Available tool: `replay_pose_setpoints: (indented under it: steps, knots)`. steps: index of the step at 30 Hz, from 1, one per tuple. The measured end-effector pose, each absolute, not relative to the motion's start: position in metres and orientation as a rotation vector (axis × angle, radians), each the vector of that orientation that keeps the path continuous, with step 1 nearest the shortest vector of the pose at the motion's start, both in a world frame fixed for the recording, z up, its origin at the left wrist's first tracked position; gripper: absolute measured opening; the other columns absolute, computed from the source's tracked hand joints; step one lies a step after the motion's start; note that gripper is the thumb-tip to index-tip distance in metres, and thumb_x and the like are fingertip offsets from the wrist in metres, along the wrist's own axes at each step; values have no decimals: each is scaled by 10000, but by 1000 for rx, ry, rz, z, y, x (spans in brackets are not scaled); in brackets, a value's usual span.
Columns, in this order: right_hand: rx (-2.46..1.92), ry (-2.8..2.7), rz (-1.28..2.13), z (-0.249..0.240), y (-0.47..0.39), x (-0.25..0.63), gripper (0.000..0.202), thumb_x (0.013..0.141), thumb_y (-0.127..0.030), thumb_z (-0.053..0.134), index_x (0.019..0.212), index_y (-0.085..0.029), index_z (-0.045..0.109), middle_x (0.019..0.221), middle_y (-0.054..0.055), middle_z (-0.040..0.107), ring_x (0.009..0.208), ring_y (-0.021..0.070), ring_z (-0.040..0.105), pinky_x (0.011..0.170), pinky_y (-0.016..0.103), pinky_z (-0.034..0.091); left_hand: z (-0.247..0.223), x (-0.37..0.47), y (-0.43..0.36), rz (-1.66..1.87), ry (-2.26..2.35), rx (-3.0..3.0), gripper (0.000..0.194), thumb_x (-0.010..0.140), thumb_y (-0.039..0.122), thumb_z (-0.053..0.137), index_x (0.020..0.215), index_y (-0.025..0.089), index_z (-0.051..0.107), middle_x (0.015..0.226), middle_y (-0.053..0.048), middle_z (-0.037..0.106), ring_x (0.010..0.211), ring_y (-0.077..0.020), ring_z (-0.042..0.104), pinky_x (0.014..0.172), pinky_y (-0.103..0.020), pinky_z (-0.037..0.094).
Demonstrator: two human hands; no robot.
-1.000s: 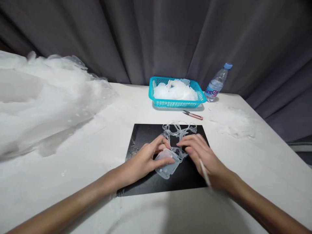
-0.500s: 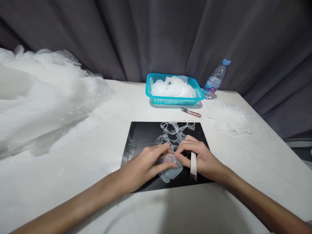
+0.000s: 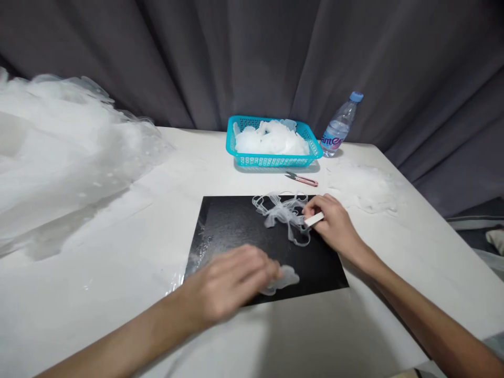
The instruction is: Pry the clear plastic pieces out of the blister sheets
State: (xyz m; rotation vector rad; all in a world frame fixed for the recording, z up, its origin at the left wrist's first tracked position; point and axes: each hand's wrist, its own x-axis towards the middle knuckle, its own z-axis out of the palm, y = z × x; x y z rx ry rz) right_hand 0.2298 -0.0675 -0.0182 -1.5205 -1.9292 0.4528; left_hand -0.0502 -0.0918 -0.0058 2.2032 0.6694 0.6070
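One piece (image 3: 289, 277), in my head view, has just come clear of the web (image 3: 282, 211), so I judge them separated. The left hand (image 3: 240, 278), blurred, pinches it low over the mat (image 3: 230, 226); the right hand (image 3: 333, 223) grips a stick (image 3: 314, 219) beside the web.

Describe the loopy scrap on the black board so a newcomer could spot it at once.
On the white table, find the black board. Toward its far edge, at the right hand, lies a tangle of translucent strips. Its open loops set it apart from the solid translucent piece at the left hand.
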Motion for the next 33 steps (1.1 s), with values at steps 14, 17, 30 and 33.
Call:
replay_pose_setpoints:
  steps: [14, 17, 30, 33]
  knots:
    - [-1495, -2101, 160, -29, -68, 239, 667, 947, -559, 704, 1498, -234, 515, 1271, 147, 629, 1132, 337, 573, 953, 497, 497, -11, -53, -69, 682, 976, 1679, 259, 1043, 452, 579, 1002, 201, 632, 792, 11, 652, 689, -129, 555, 627, -242, 411]
    - [-1401, -2249, 65, -38, -67, 228, 414, 1028, -477, 613, 1335, -201, 643, 1177, 154, 651, 1069, 323, 574, 893, 468, 508, -11, -53, -67, 699, 944, 1655, 247, 1054, 449, 568, 1018, 209, 616, 775, 28, 630, 670, -117, 522, 618, -233, 395]
    - [-1905, -1489, -429, -4, -42, 350, 334, 905, -352, 641, 1123, -104, 691, 1068, 244, 661, 1049, 381, 544, 952, 573, 387, -12, -57, -62, 697, 786, 1485, 232, 1076, 444, 546, 1063, 213, 572, 1088, -66, 746, 1002, -201, 698, 888, -334, 523]
    - [-1934, -1496, -655, -5, -51, 354, 481, 910, -303, 628, 1313, -40, 612, 1298, 343, 550, 1257, 473, 442, 1026, 630, 333, -13, -57, -62, 696, 800, 1487, 238, 1074, 447, 549, 1065, 210, 572, 1098, -73, 748, 999, -202, 700, 885, -334, 524]
